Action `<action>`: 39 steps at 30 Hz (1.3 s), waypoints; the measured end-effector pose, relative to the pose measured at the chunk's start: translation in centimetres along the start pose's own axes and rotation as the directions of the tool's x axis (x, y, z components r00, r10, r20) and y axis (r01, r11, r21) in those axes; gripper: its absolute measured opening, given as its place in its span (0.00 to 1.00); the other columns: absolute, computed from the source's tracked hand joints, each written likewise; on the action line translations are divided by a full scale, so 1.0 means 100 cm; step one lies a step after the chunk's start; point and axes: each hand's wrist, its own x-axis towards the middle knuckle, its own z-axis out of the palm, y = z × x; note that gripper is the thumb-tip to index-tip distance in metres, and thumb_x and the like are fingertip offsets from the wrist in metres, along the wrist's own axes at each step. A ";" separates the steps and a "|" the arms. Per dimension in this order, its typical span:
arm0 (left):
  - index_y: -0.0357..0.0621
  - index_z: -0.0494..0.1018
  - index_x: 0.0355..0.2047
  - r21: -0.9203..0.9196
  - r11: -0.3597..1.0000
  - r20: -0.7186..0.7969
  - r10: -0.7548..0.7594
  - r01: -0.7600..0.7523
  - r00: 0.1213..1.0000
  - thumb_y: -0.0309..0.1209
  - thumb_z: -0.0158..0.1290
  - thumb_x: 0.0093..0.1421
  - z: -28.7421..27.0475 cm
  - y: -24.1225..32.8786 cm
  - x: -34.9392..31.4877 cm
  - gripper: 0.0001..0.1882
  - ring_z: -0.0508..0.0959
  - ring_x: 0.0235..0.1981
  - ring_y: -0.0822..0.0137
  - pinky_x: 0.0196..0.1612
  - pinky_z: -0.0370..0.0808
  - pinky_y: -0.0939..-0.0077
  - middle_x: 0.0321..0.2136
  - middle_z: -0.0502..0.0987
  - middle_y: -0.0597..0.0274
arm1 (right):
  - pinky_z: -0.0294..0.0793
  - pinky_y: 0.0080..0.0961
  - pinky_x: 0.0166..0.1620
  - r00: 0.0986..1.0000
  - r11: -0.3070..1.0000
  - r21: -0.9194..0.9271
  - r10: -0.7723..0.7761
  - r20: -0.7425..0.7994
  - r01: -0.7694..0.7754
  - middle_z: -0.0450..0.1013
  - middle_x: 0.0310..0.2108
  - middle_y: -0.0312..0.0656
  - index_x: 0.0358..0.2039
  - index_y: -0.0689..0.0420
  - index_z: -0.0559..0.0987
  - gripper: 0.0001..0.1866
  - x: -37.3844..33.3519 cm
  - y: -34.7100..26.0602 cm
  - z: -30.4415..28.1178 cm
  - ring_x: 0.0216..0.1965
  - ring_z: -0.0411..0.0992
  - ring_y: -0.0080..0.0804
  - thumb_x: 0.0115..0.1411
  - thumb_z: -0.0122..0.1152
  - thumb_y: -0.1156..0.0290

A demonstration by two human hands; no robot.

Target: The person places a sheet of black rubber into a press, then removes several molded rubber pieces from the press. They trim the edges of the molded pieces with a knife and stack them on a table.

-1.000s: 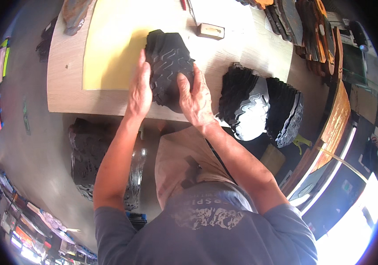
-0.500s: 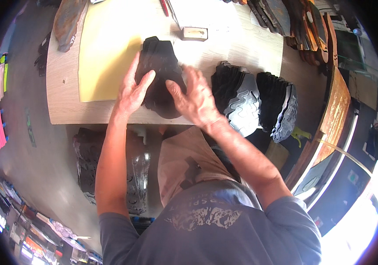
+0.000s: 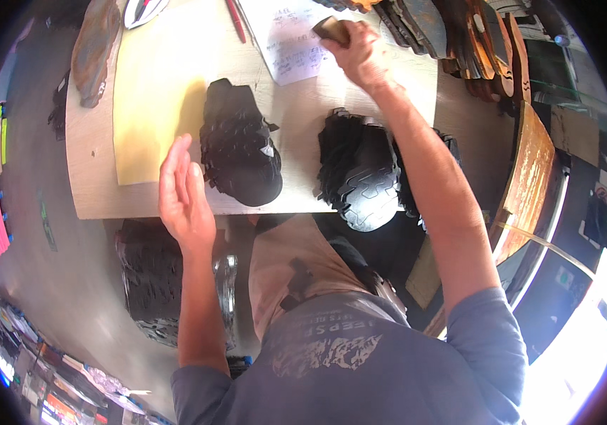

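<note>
A stack of black rubber shoe soles [image 3: 243, 152] lies on the table in front of me. My left hand [image 3: 187, 195] is raised at the stack's left side, fingers stretched out, with nothing in it. Farther off and to the right, my right hand [image 3: 363, 58] grips a small brownish box [image 3: 333, 30] above a sheet of paper [image 3: 289, 53] with handwriting. Under my right forearm sits a second pile of black soles [image 3: 363, 173], its top shining. The forearm mostly covers a third pile [image 3: 450, 145].
A yellow sheet [image 3: 137, 127] covers the table's left part, with a brown sole-shaped piece [image 3: 96, 53] beyond it. A red pen [image 3: 235, 20] lies by the paper. Sole-shaped pieces [image 3: 466, 35] crowd the far right. A bundle of black soles [image 3: 151, 283] is below the table edge.
My right hand has left the sole stack, reached far right and taken hold of the small box, uncovering the paper. My left hand has drawn off the stack to its left and nearer me.
</note>
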 end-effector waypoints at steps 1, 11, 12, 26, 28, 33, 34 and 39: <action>0.30 0.67 0.67 -0.028 1.000 0.006 -0.008 0.008 1.000 0.22 0.45 0.76 0.005 0.005 -0.004 0.21 0.72 0.67 0.59 0.71 0.66 0.62 0.64 0.73 0.46 | 0.77 0.43 0.56 0.995 0.999 0.004 -0.048 -0.089 0.049 0.79 0.48 0.51 0.49 0.57 0.81 0.26 0.005 0.014 -0.010 0.50 0.78 0.50 0.59 0.73 0.52; 0.33 0.73 0.58 -0.165 0.972 0.343 -0.100 0.165 0.934 0.18 0.49 0.73 0.073 0.017 -0.042 0.15 0.78 0.58 0.64 0.64 0.72 0.69 0.55 0.77 0.53 | 0.76 0.44 0.58 0.994 0.996 0.016 -0.089 0.063 0.088 0.77 0.46 0.52 0.47 0.58 0.80 0.22 0.014 0.009 -0.008 0.52 0.76 0.52 0.60 0.71 0.55; 0.33 0.73 0.59 -0.154 0.972 0.367 -0.111 0.178 0.924 0.18 0.50 0.72 0.077 0.016 -0.044 0.16 0.78 0.59 0.64 0.65 0.72 0.69 0.56 0.77 0.52 | 0.76 0.44 0.58 0.991 0.993 0.015 -0.114 0.067 0.114 0.77 0.46 0.52 0.47 0.58 0.80 0.22 0.022 0.004 0.000 0.53 0.76 0.52 0.60 0.71 0.57; 0.26 0.62 0.69 0.067 0.913 0.406 -0.393 0.402 0.825 0.41 0.57 0.72 0.125 -0.013 -0.083 0.35 0.70 0.66 0.48 0.70 0.65 0.61 0.65 0.69 0.34 | 0.78 0.44 0.57 0.997 0.962 0.264 0.070 -0.008 -0.066 0.76 0.55 0.59 0.62 0.66 0.73 0.32 -0.158 -0.046 -0.103 0.56 0.77 0.58 0.63 0.74 0.64; 0.27 0.59 0.70 0.183 0.934 0.441 -0.358 0.308 0.823 0.45 0.57 0.71 0.129 -0.012 -0.086 0.40 0.64 0.71 0.40 0.73 0.60 0.57 0.68 0.64 0.30 | 0.70 0.46 0.67 0.999 0.954 0.296 0.049 0.007 -0.049 0.65 0.65 0.67 0.69 0.67 0.64 0.41 -0.213 -0.068 -0.120 0.66 0.67 0.63 0.62 0.74 0.66; 0.24 0.51 0.73 0.286 0.906 0.432 -0.413 0.312 0.802 0.50 0.52 0.73 0.144 -0.011 -0.089 0.45 0.59 0.74 0.39 0.76 0.55 0.57 0.72 0.56 0.28 | 0.65 0.50 0.70 0.901 0.874 0.232 0.393 0.183 -0.428 0.56 0.68 0.77 0.72 0.76 0.52 0.48 -0.256 -0.075 -0.117 0.69 0.61 0.72 0.65 0.69 0.62; 0.24 0.52 0.72 0.260 0.897 0.423 -0.438 0.357 0.793 0.50 0.52 0.73 0.147 -0.011 -0.088 0.45 0.59 0.74 0.39 0.76 0.55 0.57 0.71 0.57 0.27 | 0.65 0.50 0.70 0.878 0.834 0.276 0.441 0.186 -0.477 0.56 0.68 0.78 0.72 0.76 0.51 0.48 -0.252 -0.069 -0.112 0.68 0.61 0.72 0.66 0.68 0.61; 0.21 0.53 0.71 0.146 0.895 0.425 -0.442 0.422 0.790 0.50 0.50 0.74 0.152 -0.018 -0.086 0.43 0.62 0.72 0.40 0.74 0.58 0.58 0.70 0.60 0.27 | 0.74 0.42 0.62 0.786 0.756 0.218 0.594 0.169 -0.618 0.72 0.59 0.70 0.66 0.68 0.70 0.40 -0.223 -0.051 -0.083 0.60 0.74 0.62 0.66 0.65 0.47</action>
